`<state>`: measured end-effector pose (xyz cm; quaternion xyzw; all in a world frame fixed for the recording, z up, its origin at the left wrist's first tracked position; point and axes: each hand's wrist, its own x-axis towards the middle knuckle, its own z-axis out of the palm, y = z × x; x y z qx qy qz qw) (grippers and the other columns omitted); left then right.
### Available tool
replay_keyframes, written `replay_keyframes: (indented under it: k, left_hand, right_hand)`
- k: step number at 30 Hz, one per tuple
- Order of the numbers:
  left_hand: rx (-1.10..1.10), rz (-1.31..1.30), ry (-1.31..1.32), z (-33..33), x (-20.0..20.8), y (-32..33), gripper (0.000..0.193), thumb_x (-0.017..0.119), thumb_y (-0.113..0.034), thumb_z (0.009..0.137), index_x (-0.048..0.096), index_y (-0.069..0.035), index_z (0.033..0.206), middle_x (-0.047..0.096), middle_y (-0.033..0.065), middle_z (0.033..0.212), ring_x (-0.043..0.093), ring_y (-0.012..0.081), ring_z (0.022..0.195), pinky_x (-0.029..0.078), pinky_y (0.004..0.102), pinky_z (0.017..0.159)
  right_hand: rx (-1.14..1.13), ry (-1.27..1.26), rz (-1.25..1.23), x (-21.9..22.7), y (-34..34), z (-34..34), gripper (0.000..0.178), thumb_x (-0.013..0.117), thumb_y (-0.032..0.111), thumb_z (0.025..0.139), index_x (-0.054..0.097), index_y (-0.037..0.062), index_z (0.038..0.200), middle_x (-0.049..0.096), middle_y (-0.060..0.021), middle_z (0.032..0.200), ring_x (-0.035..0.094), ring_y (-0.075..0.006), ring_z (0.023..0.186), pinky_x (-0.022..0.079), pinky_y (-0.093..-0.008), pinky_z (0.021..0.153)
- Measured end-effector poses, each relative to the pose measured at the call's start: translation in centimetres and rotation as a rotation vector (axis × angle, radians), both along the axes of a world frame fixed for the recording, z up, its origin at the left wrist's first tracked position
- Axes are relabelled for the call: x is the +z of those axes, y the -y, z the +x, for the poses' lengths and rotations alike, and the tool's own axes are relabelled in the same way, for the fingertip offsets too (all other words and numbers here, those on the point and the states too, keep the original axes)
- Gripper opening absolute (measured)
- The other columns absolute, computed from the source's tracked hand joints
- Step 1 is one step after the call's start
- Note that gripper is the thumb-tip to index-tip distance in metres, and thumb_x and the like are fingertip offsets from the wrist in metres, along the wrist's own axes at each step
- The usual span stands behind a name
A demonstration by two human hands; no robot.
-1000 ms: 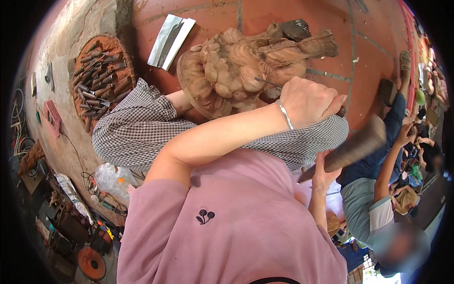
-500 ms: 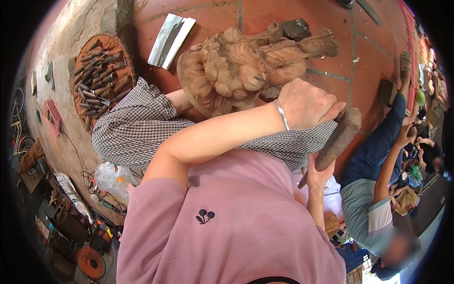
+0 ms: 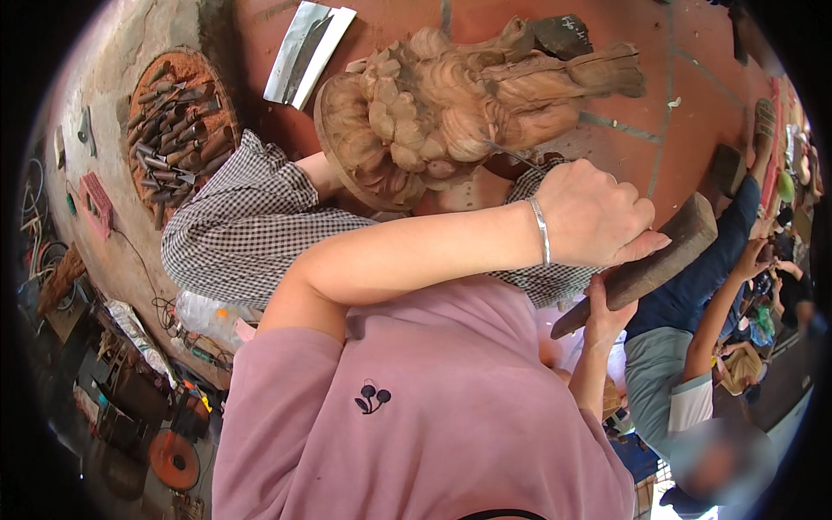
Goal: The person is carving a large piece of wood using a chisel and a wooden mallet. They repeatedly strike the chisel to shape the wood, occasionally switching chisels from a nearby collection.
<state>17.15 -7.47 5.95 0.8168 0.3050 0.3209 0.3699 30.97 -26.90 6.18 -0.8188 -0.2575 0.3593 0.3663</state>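
Note:
A brown wood carving [image 3: 446,108] with rounded, leafy relief lies on its side on the floor between my legs. My left hand [image 3: 598,212], with a silver bracelet at the wrist, reaches across my body and is closed in a fist on a carving chisel. The chisel's thin dark blade [image 3: 513,155] points at the carving's near side; its handle is hidden in my fist. My right hand [image 3: 609,319] grips a worn wooden mallet [image 3: 672,257] by its narrow part. The mallet's thick end lies just right of my left fist; whether they touch I cannot tell.
At the left, a round tray [image 3: 227,91] holds many chisels on reddish shavings. A white sheet with a dark strip [image 3: 303,54] lies beyond the carving, a dark block [image 3: 562,36] behind it. Another person [image 3: 663,373] sits at the right. A plastic bag [image 3: 204,314] lies left.
The mallet has tilted from steep to flatter, its thick end moving right. My left fist with the chisel has shifted right and slightly down. The carving appears slightly higher in view.

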Motion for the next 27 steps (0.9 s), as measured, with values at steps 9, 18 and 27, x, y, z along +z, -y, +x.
replay_keyframes:
  k: [9, 18, 27]
  left_hand:
    - [0.014, -0.061, -0.035, -0.4, -1.5, -0.1, 0.043, 0.058, -0.046, 0.088, 0.057, -0.012, 0.062, 0.055, 0.0030, 0.053, 0.059, 0.0210, 0.046, 0.044, 0.0342, 0.037]
    - [-0.194, -0.081, -0.085, -1.7, -0.8, 0.2, 0.037, 0.062, -0.043, 0.084, 0.059, -0.012, 0.065, 0.056, 0.0021, 0.057, 0.060, 0.0195, 0.048, 0.044, 0.0319, 0.037]
    - [0.204, -0.535, 0.682, -9.2, -1.0, -10.2, 0.018, 0.054, -0.019, 0.091, 0.052, -0.003, 0.099, 0.062, 0.0158, 0.094, 0.062, 0.0290, 0.082, 0.053, 0.0381, 0.071]
  right_hand:
    - [-0.020, -0.058, -0.036, 0.0, -0.3, 0.3, 0.030, 0.070, -0.004, 0.077, 0.053, 0.0001, 0.101, 0.056, -0.0048, 0.086, 0.055, -0.0120, 0.074, 0.046, -0.0253, 0.066]
    - [0.203, 0.152, -0.042, -0.4, 0.4, -1.3, 0.026, 0.069, -0.001, 0.079, 0.054, -0.0026, 0.100, 0.059, -0.0089, 0.086, 0.058, -0.0187, 0.075, 0.049, -0.0311, 0.072]
    - [0.176, -0.044, -0.180, -1.0, -3.4, 0.8, 0.027, 0.076, 0.008, 0.077, 0.055, 0.0035, 0.093, 0.056, 0.0005, 0.076, 0.051, -0.0077, 0.068, 0.043, -0.0243, 0.062]
